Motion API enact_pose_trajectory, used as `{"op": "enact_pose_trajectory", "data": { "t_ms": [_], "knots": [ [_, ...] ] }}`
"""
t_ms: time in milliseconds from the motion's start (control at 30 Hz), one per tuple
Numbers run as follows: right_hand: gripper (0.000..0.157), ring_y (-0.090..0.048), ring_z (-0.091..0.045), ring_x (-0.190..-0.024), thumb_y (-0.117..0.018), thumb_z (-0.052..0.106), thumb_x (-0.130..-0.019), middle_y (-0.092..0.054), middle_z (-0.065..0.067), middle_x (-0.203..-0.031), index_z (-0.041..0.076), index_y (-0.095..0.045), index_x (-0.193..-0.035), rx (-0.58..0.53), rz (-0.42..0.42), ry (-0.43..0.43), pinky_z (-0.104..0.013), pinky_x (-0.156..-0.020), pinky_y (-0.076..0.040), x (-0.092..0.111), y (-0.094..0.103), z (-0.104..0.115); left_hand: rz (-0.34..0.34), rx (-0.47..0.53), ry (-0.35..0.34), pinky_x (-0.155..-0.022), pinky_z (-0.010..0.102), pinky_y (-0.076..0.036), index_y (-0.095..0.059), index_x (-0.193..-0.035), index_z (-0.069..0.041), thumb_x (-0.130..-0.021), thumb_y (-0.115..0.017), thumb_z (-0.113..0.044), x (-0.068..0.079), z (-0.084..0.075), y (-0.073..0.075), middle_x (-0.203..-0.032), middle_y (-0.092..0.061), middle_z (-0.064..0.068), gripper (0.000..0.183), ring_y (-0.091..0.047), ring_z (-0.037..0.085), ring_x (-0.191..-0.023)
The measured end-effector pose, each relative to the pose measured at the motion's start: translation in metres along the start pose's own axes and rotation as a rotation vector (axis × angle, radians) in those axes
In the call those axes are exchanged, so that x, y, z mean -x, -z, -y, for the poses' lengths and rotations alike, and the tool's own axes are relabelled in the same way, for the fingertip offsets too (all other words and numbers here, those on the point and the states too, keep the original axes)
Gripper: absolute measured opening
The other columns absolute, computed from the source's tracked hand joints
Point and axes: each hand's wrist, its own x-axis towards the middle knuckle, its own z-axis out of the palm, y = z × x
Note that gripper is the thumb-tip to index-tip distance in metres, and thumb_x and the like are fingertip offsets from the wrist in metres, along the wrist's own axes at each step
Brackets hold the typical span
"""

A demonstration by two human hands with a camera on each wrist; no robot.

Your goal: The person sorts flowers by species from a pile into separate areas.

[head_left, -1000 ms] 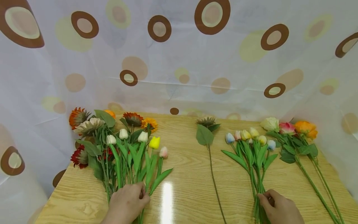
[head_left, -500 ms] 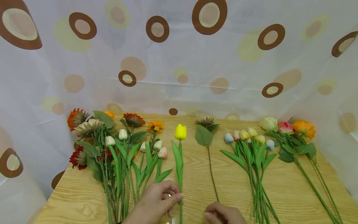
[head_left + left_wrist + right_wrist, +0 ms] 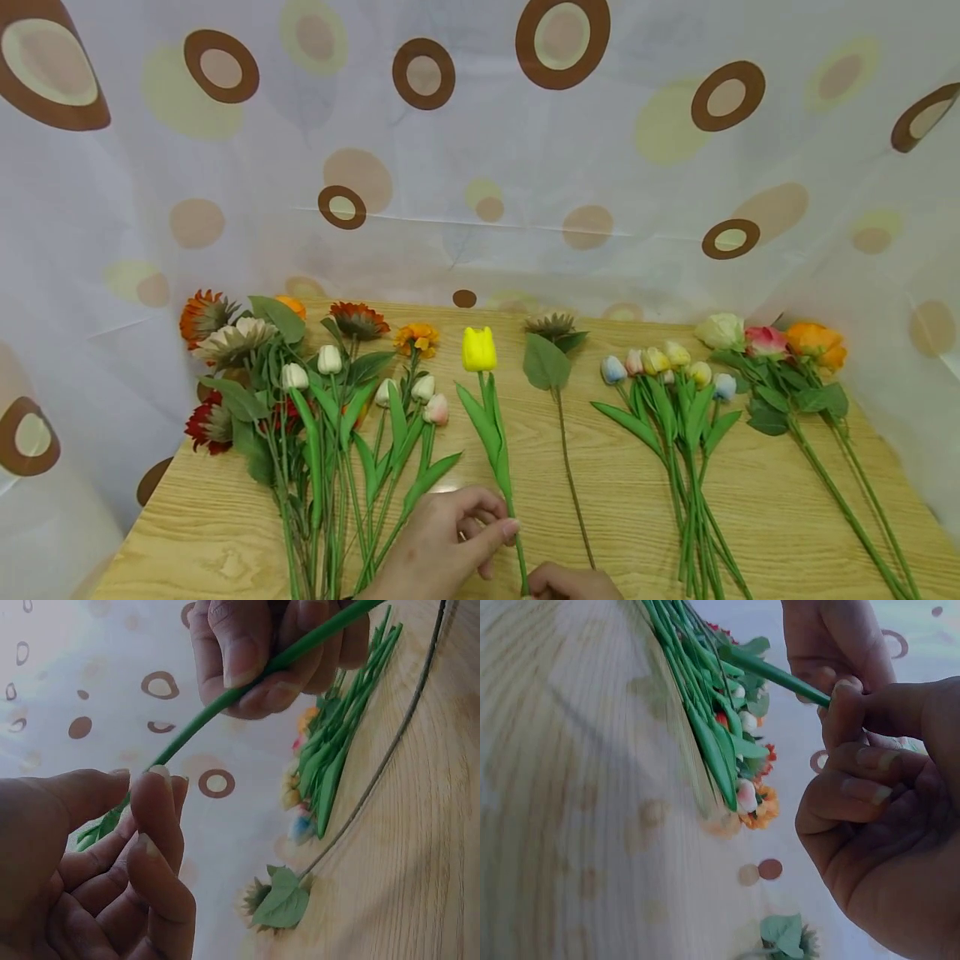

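Observation:
A yellow artificial tulip (image 3: pixel 480 350) stands out near the middle of the head view, its stem slanting down to the right. My left hand (image 3: pixel 442 542) pinches that stem between thumb and forefinger below the leaves. Lower down, at the bottom edge, my right hand (image 3: pixel 573 583) holds the stem near its end. In the left wrist view the green stem (image 3: pixel 199 720) runs from the left fingertips up to the right hand (image 3: pixel 262 645), whose thumb presses on it. Just right of the tulip lies a single flower (image 3: pixel 553 325) with a brown stem, its head facing away.
A pile of mixed flowers (image 3: pixel 240 342) and white tulips (image 3: pixel 328 360) covers the table's left side, with a pink tulip (image 3: pixel 436 409) at its edge. Pale tulips (image 3: pixel 675 358) lie in a bunch to the right, then several roses (image 3: pixel 817 346). A patterned curtain (image 3: pixel 480 150) hangs behind.
My left hand has drawn the yellow tulip out of the left pile and moved right with it. My right hand has left the pale tulip bunch and come to the tulip's stem.

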Motion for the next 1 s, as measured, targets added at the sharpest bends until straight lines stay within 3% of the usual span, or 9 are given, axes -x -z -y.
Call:
{"op": "enact_pose_trajectory", "data": {
  "t_ms": [67,200,300,433,533,633,767,1000],
  "knots": [
    [0.009,-0.041,0.016,-0.054,-0.061,-0.001,-0.094,-0.06,-0.005,-0.058,0.003,-0.065,-0.087,0.058,-0.035,-0.068,-0.016,-0.041,-0.042,0.002,0.009,0.002,-0.029,-0.064,0.011,-0.053,0.025,-0.05,-0.07,-0.101,-0.017,-0.097,-0.063,-0.039,0.002,0.003,0.006,-0.09,-0.072,-0.001,0.024,-0.064,0.008,-0.057],
    [0.013,-0.046,0.005,-0.047,-0.059,0.009,-0.099,-0.06,0.003,-0.06,0.002,-0.067,-0.091,0.13,-0.144,-0.33,-0.023,-0.041,-0.043,0.006,0.036,0.008,-0.122,-0.232,0.043,-0.053,0.024,-0.048,-0.07,-0.103,-0.017,-0.098,-0.061,-0.043,0.009,0.012,0.023,-0.088,-0.072,-0.003,0.029,-0.061,0.004,-0.057],
    [0.013,-0.047,-0.003,-0.046,-0.061,0.014,-0.099,-0.057,0.006,-0.061,0.004,-0.068,-0.093,0.268,-0.294,-0.506,-0.024,-0.045,-0.042,0.01,0.058,0.009,-0.222,-0.39,0.092,-0.054,0.022,-0.046,-0.072,-0.103,-0.018,-0.097,-0.062,-0.041,0.017,0.018,0.037,-0.086,-0.072,-0.006,0.025,-0.058,0.001,-0.057],
    [0.015,-0.043,-0.005,-0.047,-0.061,0.018,-0.1,-0.055,0.005,-0.06,0.007,-0.07,-0.095,0.524,-0.415,-0.615,-0.023,-0.048,-0.038,0.018,0.09,0.003,-0.352,-0.599,0.225,-0.053,0.026,-0.044,-0.073,-0.099,-0.025,-0.095,-0.066,-0.037,0.026,0.026,0.055,-0.083,-0.07,-0.013,0.015,-0.056,0.0,-0.061],
    [0.022,-0.044,-0.006,-0.048,-0.057,0.022,-0.102,-0.056,0.003,-0.062,0.004,-0.07,-0.098,0.677,-0.413,-0.661,-0.024,-0.049,-0.037,0.026,0.112,-0.004,-0.384,-0.687,0.313,-0.054,0.028,-0.045,-0.072,-0.095,-0.024,-0.094,-0.068,-0.034,0.031,0.031,0.067,-0.082,-0.069,-0.012,0.01,-0.057,0.003,-0.063],
    [0.029,-0.048,-0.009,-0.052,-0.054,0.025,-0.103,-0.06,0.001,-0.068,0.0,-0.068,-0.105,0.738,-0.378,-0.737,-0.026,-0.05,-0.039,0.033,0.13,-0.011,-0.375,-0.73,0.365,-0.051,0.029,-0.044,-0.072,-0.094,-0.022,-0.093,-0.069,-0.032,0.035,0.037,0.075,-0.08,-0.069,-0.011,0.01,-0.058,0.006,-0.061],
    [0.033,-0.052,-0.014,-0.053,-0.051,0.025,-0.103,-0.064,0.001,-0.071,-0.004,-0.065,-0.11,0.751,-0.319,-0.826,-0.031,-0.05,-0.041,0.036,0.143,-0.02,-0.348,-0.779,0.401,-0.046,0.03,-0.039,-0.071,-0.088,-0.022,-0.092,-0.071,-0.032,0.038,0.04,0.076,-0.074,-0.067,-0.011,0.01,-0.054,0.009,-0.054],
    [0.029,-0.048,-0.016,-0.05,-0.05,0.025,-0.103,-0.057,0.001,-0.061,0.0,-0.065,-0.097,0.738,-0.248,-0.919,-0.032,-0.049,-0.038,0.042,0.145,-0.041,-0.283,-0.862,0.428,-0.045,0.033,-0.041,-0.067,-0.079,-0.023,-0.089,-0.073,-0.032,0.037,0.042,0.068,-0.067,-0.064,-0.01,0.015,-0.053,0.012,-0.05]
  ]
}}
